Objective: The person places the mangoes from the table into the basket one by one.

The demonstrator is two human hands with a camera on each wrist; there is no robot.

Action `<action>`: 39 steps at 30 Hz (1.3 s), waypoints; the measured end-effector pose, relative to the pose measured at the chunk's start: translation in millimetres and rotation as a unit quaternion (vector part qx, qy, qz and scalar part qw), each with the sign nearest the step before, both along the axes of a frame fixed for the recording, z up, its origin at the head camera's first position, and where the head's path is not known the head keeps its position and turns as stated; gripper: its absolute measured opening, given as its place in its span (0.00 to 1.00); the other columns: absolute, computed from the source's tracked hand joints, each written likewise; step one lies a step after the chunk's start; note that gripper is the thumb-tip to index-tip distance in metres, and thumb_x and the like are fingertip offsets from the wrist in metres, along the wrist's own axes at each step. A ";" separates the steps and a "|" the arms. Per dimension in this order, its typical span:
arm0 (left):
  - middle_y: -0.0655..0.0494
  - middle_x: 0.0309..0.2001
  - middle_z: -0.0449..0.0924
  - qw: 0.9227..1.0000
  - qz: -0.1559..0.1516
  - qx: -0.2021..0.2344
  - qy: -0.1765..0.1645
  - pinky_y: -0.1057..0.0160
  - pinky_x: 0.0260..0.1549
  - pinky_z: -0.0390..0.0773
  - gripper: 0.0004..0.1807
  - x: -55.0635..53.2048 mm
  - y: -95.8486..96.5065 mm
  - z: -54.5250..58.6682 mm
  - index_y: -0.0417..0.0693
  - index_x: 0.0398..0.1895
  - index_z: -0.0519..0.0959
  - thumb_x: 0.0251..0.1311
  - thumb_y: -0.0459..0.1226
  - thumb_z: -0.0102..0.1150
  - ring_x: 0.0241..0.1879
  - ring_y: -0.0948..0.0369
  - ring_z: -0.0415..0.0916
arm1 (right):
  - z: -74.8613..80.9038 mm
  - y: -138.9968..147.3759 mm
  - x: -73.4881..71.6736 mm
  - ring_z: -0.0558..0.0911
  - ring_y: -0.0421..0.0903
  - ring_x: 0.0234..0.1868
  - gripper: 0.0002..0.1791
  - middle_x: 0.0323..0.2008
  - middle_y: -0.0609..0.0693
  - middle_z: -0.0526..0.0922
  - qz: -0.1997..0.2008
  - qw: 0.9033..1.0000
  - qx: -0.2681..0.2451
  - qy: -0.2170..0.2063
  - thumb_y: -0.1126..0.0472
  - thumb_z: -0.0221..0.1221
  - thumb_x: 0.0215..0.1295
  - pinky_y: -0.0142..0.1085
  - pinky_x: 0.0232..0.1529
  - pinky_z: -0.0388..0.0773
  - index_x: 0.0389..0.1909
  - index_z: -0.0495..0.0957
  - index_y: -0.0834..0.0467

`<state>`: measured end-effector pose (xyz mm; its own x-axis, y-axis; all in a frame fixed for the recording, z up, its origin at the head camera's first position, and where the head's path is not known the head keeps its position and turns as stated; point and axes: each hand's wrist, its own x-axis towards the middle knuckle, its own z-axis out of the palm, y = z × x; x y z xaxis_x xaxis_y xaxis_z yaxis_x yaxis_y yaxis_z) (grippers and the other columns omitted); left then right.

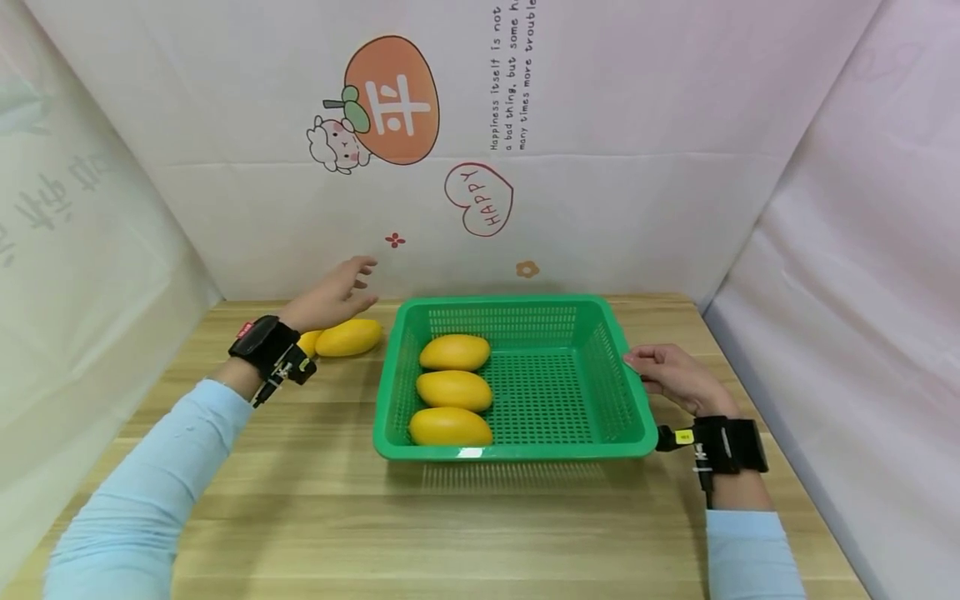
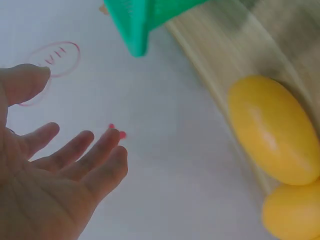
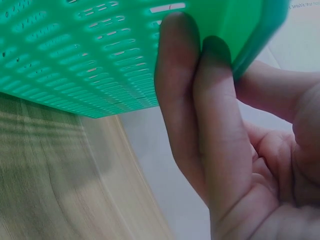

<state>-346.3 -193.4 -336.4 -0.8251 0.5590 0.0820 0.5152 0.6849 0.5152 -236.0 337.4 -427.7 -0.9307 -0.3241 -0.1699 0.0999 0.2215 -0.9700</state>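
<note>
A green plastic basket (image 1: 517, 452) stands on the table, with a column of yellow mangoes (image 1: 454, 390) along its left side. My right hand (image 1: 678, 377) pinches the basket's right rim; in the right wrist view two fingers (image 3: 220, 115) lie against the slotted outer wall, the thumb over the rim. Left of the basket, my left hand (image 1: 330, 296) hovers with nothing in it, its fingers spread and slightly bent. Just below that hand lies a mango (image 1: 348, 337) on the table, and another one (image 1: 308, 342) is partly hidden behind the wrist. Both mangoes (image 2: 275, 130) show in the left wrist view, apart from the fingers.
The wooden table (image 1: 487, 533) meets a white printed cloth (image 1: 637, 167) at its back edge. More white cloth hangs at the left and right sides. Black camera straps (image 1: 266, 346) sit on both wrists.
</note>
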 end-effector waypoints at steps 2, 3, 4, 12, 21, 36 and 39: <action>0.30 0.71 0.57 1.000 0.006 -0.008 -0.003 0.39 0.64 0.69 0.33 -3.3 -3.1 -4.0 0.35 0.75 0.51 0.75 0.38 0.50 0.66 0.35 0.65 | -0.2 0.2 0.4 0.86 0.38 0.43 0.26 0.41 0.48 0.85 -0.002 1.000 0.000 0.000 0.55 0.51 0.77 0.33 0.46 0.84 0.59 0.68 0.76; 0.29 0.71 0.57 1.000 0.008 -0.013 -0.007 0.39 0.64 0.69 0.33 -4.5 -4.8 -6.0 0.34 0.75 0.51 0.75 0.38 0.49 0.66 0.35 0.64 | -0.1 0.1 0.6 0.86 0.38 0.43 0.26 0.42 0.48 0.85 -0.002 1.000 0.000 -0.001 0.55 0.51 0.78 0.33 0.47 0.84 0.59 0.68 0.76; 0.29 0.71 0.58 1.000 0.010 -0.019 -0.010 0.39 0.64 0.69 0.33 -6.0 -6.4 -8.2 0.33 0.75 0.51 0.75 0.38 0.49 0.66 0.34 0.64 | 0.0 0.1 0.8 0.86 0.38 0.43 0.26 0.42 0.48 0.85 -0.002 1.000 0.001 0.000 0.55 0.51 0.78 0.33 0.47 0.84 0.59 0.68 0.76; 0.26 0.68 0.61 0.998 0.021 -0.057 -0.018 0.38 0.64 0.67 0.32 -22.3 -20.1 -32.1 0.28 0.72 0.55 0.75 0.38 0.49 0.67 0.34 0.63 | 0.8 -1.3 2.4 0.86 0.38 0.43 0.27 0.43 0.50 0.86 0.003 1.000 -0.005 0.004 0.56 0.51 0.77 0.33 0.46 0.84 0.61 0.66 0.77; 0.24 0.66 0.65 0.997 0.012 -0.081 -0.018 0.37 0.62 0.68 0.30 -33.5 -20.4 -50.1 0.24 0.68 0.60 0.72 0.37 0.51 0.64 0.33 0.66 | -0.3 -1.9 2.6 0.86 0.39 0.43 0.24 0.42 0.49 0.86 0.010 1.000 -0.020 0.006 0.58 0.50 0.78 0.33 0.46 0.84 0.58 0.67 0.78; 0.23 0.60 0.71 0.987 -0.019 -0.148 -0.052 0.38 0.61 0.70 0.21 -55.2 -34.0 -76.2 0.23 0.62 0.69 0.70 0.29 0.51 0.61 0.32 0.69 | -3.3 -3.1 1.8 0.86 0.39 0.43 0.24 0.41 0.48 0.85 0.004 1.000 -0.022 0.001 0.58 0.51 0.78 0.33 0.45 0.84 0.58 0.68 0.77; 0.25 0.60 0.72 0.985 -0.023 -0.155 -0.068 0.38 0.60 0.72 0.21 -56.9 -31.6 -73.6 0.28 0.62 0.71 0.68 0.30 0.55 0.61 0.32 0.70 | -1.8 -2.2 1.4 0.87 0.39 0.43 0.25 0.41 0.48 0.85 0.001 1.000 -0.016 0.001 0.56 0.51 0.78 0.33 0.45 0.84 0.57 0.68 0.77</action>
<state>-403.2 -225.1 -410.0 -0.7898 0.5772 -0.2073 0.4905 0.7974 0.3514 -234.6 335.2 -429.5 -0.9302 -0.3317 -0.1572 0.0971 0.1907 -0.9768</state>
